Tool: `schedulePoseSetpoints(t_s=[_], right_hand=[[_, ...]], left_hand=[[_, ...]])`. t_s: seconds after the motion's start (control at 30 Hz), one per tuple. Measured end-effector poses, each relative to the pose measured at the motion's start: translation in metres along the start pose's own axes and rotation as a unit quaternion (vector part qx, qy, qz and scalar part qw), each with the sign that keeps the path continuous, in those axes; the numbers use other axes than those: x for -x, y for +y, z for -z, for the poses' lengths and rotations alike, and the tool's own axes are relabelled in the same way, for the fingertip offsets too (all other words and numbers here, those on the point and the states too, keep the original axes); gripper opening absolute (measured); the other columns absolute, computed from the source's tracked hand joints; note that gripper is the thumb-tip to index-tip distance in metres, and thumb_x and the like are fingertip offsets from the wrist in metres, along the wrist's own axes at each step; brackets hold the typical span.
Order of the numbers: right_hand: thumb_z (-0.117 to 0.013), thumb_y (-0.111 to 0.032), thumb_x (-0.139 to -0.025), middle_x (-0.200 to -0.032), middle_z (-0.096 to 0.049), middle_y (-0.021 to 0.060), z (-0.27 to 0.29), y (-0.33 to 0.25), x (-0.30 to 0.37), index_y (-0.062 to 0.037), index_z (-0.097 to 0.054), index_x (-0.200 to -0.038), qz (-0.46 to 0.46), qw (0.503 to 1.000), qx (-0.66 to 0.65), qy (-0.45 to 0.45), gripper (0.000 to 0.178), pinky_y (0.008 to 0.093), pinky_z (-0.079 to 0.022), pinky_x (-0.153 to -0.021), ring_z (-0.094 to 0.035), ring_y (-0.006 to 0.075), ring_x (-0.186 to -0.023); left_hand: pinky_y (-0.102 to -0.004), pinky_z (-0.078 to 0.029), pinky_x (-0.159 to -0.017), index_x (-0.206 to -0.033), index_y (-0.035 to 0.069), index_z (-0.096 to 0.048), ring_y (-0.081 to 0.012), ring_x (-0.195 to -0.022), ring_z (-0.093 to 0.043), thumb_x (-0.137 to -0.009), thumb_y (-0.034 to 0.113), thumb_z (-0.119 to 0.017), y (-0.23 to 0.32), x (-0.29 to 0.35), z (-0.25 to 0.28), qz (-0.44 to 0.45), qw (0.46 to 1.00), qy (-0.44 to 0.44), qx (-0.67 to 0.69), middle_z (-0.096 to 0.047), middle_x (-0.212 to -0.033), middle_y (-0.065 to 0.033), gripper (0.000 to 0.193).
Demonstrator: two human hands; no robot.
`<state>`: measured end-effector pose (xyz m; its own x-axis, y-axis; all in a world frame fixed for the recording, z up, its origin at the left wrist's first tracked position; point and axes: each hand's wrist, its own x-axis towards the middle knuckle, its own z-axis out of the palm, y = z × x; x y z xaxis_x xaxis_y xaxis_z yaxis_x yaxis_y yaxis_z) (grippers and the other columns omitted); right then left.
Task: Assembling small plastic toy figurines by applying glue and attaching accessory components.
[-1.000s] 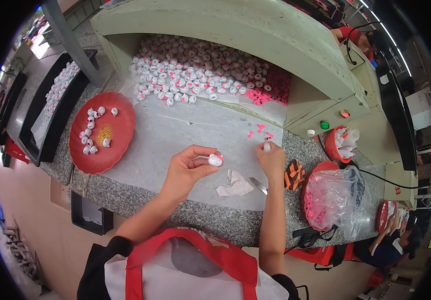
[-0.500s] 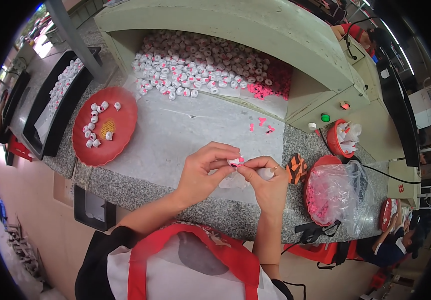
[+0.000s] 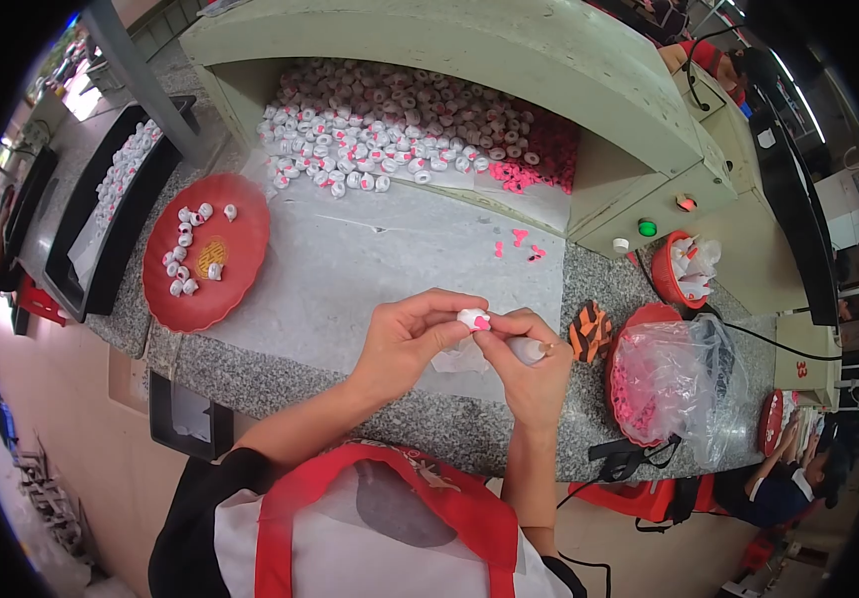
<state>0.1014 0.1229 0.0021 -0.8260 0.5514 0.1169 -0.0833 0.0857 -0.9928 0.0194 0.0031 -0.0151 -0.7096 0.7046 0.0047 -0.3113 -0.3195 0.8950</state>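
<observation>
My left grip [image 3: 398, 344]: closed on white piece [image 3: 468, 318], pink patch [image 3: 482, 323] on; right grip [image 3: 532, 379]: clasping bottle [image 3: 526, 350]; loose pink patches [image 3: 519, 237] unused.

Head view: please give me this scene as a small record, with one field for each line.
Left hand: pinches a small white piece with pink patch
Right hand: at the same piece, also gripping a whitish object, partly hidden
Under hands: white sheet on speckled grey counter
Left: red scalloped plate with white pieces
Far side: pale cabinet holding heaped white and pink pieces
Right: red basin, partly covered by clear plastic bag; orange-and-black striped item
</observation>
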Motion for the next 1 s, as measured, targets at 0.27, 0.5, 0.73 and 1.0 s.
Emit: schedulePoseSetpoints(t_s=[0.27,0.5,0.73,1.0], right_hand=[[-0.066,0.004,-0.067,-0.091,-0.056,0.0069,-0.008,0.026,-0.005,-0.0018,-0.062,-0.087,0.044,0.998,0.051,-0.002,0.021,0.0195,-0.043,-0.058,-0.053,0.0085,-0.068],[-0.066,0.007,-0.067,-0.088,-0.058,0.0097,0.004,0.013,0.006,0.0011,-0.06,-0.085,0.04,0.992,-0.094,-0.074,0.02,0.021,-0.047,-0.06,-0.056,0.011,-0.071],[-0.068,0.0,-0.067,-0.085,-0.059,0.0137,-0.008,0.007,0.008,0.0016,-0.056,-0.081,-0.095,0.986,-0.125,-0.053,0.019,0.0237,-0.048,-0.057,-0.057,0.0143,-0.069],[-0.065,-0.006,-0.073,-0.084,-0.06,0.0112,-0.037,0.036,0.003,0.0019,-0.056,-0.088,-0.137,0.97,-0.192,-0.051,0.019,0.0247,-0.049,-0.058,-0.059,0.0143,-0.068]], left_hand=[[-0.0271,-0.048,-0.076,-0.106,-0.004,-0.051,-0.0161,-0.084,-0.059,-0.081,0.004,-0.054,-0.022,-0.009,0.018,0.128,0.975,0.065,0.17,-0.06,-0.093,-0.0129,0.026],[-0.0273,-0.052,-0.07,-0.099,-0.005,-0.05,-0.0188,-0.081,-0.061,-0.077,-0.005,-0.056,0.009,0.013,0.009,0.022,0.997,-0.063,-0.033,-0.061,-0.087,-0.0142,0.022],[-0.0243,-0.05,-0.065,-0.095,-0.005,-0.051,-0.0165,-0.077,-0.062,-0.076,-0.004,-0.059,0.011,0.016,0.012,0.022,0.999,-0.033,0.009,-0.062,-0.084,-0.0131,0.021],[-0.0242,-0.05,-0.062,-0.094,-0.004,-0.053,-0.0158,-0.072,-0.062,-0.076,-0.003,-0.059,0.004,0.013,0.037,0.036,0.999,0.016,0.019,-0.062,-0.082,-0.0122,0.019]])
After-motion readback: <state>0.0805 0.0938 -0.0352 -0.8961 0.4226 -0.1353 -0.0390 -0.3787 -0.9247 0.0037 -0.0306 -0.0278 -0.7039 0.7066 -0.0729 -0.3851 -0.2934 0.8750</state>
